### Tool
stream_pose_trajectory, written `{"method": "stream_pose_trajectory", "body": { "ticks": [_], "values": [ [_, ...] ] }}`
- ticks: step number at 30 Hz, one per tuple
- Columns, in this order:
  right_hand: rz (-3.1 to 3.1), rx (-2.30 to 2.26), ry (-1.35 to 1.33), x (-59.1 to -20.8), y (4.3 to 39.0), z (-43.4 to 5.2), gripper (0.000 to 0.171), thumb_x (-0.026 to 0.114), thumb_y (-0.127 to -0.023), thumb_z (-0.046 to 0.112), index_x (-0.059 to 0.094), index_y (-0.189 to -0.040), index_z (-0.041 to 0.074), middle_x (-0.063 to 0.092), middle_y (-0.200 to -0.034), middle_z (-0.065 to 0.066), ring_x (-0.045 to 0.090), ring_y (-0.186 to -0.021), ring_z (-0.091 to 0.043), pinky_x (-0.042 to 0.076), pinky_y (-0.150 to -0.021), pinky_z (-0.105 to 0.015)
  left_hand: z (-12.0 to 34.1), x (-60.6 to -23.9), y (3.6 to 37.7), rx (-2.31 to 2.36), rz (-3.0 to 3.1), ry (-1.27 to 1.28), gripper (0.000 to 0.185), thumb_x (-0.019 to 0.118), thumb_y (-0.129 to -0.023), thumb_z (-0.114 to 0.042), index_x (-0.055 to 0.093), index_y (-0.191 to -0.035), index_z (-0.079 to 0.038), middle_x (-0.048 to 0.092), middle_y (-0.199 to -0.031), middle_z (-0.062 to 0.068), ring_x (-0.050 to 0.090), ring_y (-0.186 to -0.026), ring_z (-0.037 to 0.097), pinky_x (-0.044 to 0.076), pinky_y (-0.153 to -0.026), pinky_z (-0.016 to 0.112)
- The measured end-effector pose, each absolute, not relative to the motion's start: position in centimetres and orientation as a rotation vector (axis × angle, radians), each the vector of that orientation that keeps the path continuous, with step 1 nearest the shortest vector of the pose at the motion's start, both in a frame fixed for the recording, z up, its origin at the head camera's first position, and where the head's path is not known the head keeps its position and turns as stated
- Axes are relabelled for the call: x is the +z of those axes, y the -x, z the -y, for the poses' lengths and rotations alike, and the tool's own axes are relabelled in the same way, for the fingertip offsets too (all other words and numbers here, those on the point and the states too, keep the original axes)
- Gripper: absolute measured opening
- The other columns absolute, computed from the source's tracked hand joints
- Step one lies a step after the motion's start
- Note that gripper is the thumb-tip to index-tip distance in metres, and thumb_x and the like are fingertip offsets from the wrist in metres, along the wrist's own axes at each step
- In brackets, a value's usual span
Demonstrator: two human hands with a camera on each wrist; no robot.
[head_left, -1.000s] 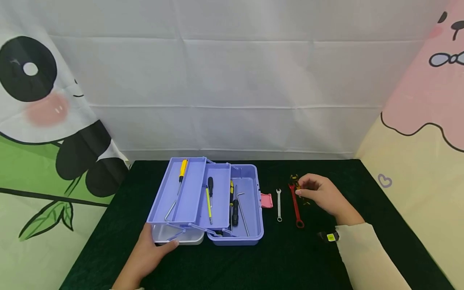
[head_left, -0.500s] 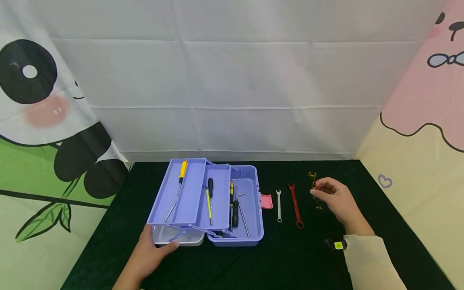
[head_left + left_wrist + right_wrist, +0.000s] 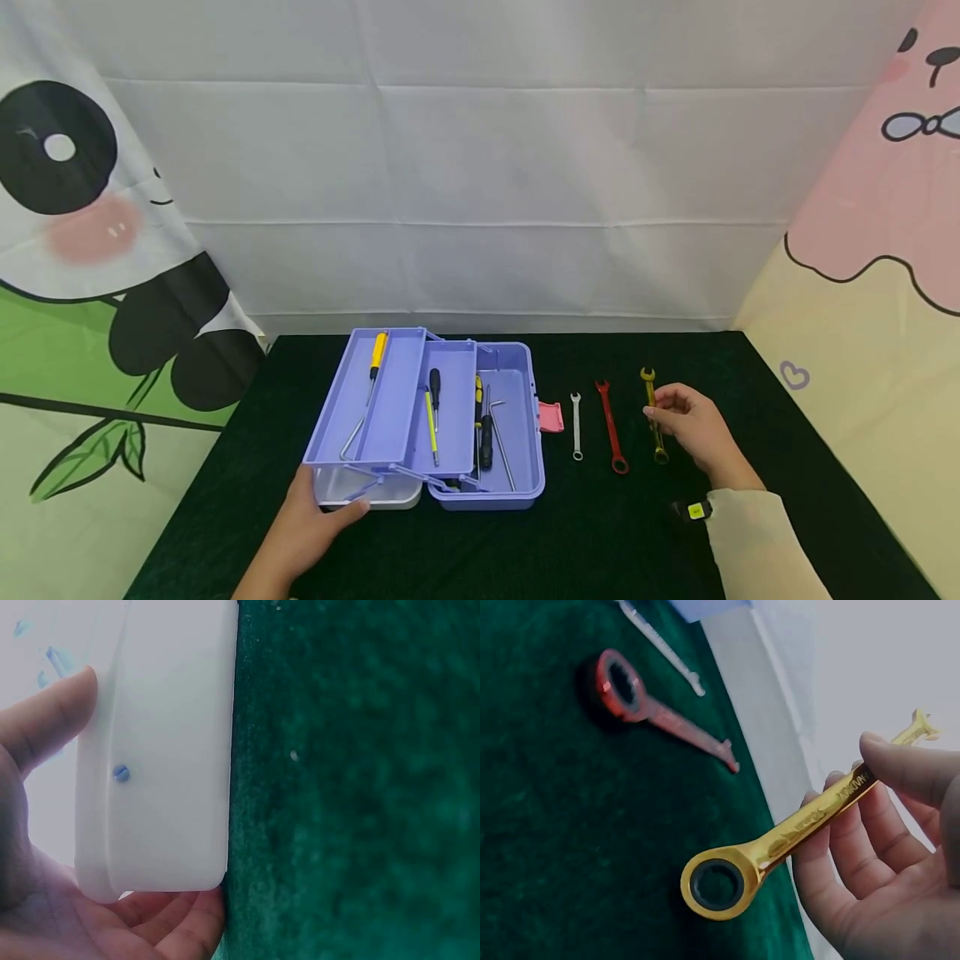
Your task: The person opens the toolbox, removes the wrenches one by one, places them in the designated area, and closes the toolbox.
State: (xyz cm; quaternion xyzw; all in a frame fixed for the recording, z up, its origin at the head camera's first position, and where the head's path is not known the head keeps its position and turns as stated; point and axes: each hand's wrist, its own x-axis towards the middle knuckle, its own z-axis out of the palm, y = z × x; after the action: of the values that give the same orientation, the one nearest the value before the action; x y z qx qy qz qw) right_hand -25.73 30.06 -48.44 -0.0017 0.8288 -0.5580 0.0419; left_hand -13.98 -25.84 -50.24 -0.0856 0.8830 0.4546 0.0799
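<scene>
Green cloth table (image 3: 637, 533), white sheet behind. Right hand (image 3: 693, 429) pinches gold wrench (image 3: 654, 414) by the shank, just right of red wrench (image 3: 611, 425) and silver wrench (image 3: 577, 425). Left hand (image 3: 311, 521) grips open toolbox (image 3: 450, 417) at its white front-left corner, thumb on top.

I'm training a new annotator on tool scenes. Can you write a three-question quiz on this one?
1. True or false: the right hand pinches the gold wrench.
2. Which wrench lies nearest the toolbox? A) red B) silver C) gold
3. Fill in: the left hand holds the toolbox's ____ lower part.

Key:
1. True.
2. B, the silver wrench; the red wrench lies further right.
3. White.
</scene>
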Motion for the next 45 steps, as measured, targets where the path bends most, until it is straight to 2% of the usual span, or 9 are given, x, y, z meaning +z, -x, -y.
{"method": "stream_pose_trajectory", "body": {
  "ticks": [7,13,20,26,32,45],
  "values": [
    [-2.512,-1.655,-0.031,-49.2,26.3,-30.3,0.039,0.069,-0.102,0.022,0.055,-0.127,-0.004,0.062,-0.108,-0.012,0.062,-0.094,-0.025,0.056,-0.077,-0.033,25.8,-50.1,13.9,1.354,-2.642,0.263,0.124,0.085,-0.084,-0.042,-0.005,-0.163,-0.008,0.011,-0.165,0.030,0.029,-0.144,0.054,0.026,-0.112,0.071],
    [-2.550,-1.480,-0.096,-49.8,26.8,-30.0,0.030,0.065,-0.102,0.017,0.057,-0.122,-0.004,0.066,-0.104,-0.014,0.062,-0.091,-0.027,0.052,-0.073,-0.034,25.9,-50.3,13.9,1.357,-2.644,0.252,0.124,0.084,-0.085,-0.043,-0.006,-0.164,-0.008,0.010,-0.165,0.030,0.029,-0.144,0.053,0.026,-0.112,0.071],
    [-2.565,-1.338,-0.219,-50.5,27.5,-29.8,0.021,0.065,-0.101,0.016,0.063,-0.115,0.000,0.064,-0.106,-0.015,0.059,-0.089,-0.027,0.050,-0.072,-0.036,26.0,-50.4,14.0,1.370,-2.648,0.228,0.124,0.084,-0.086,-0.043,-0.007,-0.164,-0.009,0.010,-0.165,0.029,0.031,-0.143,0.052,0.026,-0.112,0.072],
    [-2.609,-1.205,-0.297,-49.6,27.9,-29.4,0.025,0.068,-0.099,0.018,0.063,-0.114,-0.001,0.062,-0.108,-0.018,0.059,-0.089,-0.028,0.051,-0.071,-0.037,25.9,-50.2,13.9,1.353,-2.645,0.238,0.125,0.084,-0.085,-0.044,-0.007,-0.163,-0.007,0.010,-0.165,0.031,0.030,-0.143,0.054,0.027,-0.112,0.071],
    [-2.631,-1.177,-0.312,-48.9,27.9,-28.5,0.023,0.070,-0.098,0.016,0.064,-0.110,-0.002,0.061,-0.104,-0.018,0.059,-0.085,-0.027,0.051,-0.067,-0.036,25.9,-50.1,13.8,1.337,-2.636,0.271,0.126,0.084,-0.085,-0.045,-0.006,-0.163,-0.006,0.009,-0.164,0.032,0.028,-0.144,0.055,0.025,-0.112,0.072],
    [-2.767,-0.866,-0.304,-49.1,28.8,-28.1,0.024,0.070,-0.096,0.015,0.063,-0.112,-0.002,0.063,-0.102,-0.020,0.061,-0.080,-0.029,0.052,-0.063,-0.040,25.9,-50.0,13.9,1.338,-2.630,0.274,0.126,0.085,-0.084,-0.044,-0.006,-0.163,-0.006,0.008,-0.165,0.032,0.025,-0.145,0.055,0.024,-0.113,0.072]
  ]
}}
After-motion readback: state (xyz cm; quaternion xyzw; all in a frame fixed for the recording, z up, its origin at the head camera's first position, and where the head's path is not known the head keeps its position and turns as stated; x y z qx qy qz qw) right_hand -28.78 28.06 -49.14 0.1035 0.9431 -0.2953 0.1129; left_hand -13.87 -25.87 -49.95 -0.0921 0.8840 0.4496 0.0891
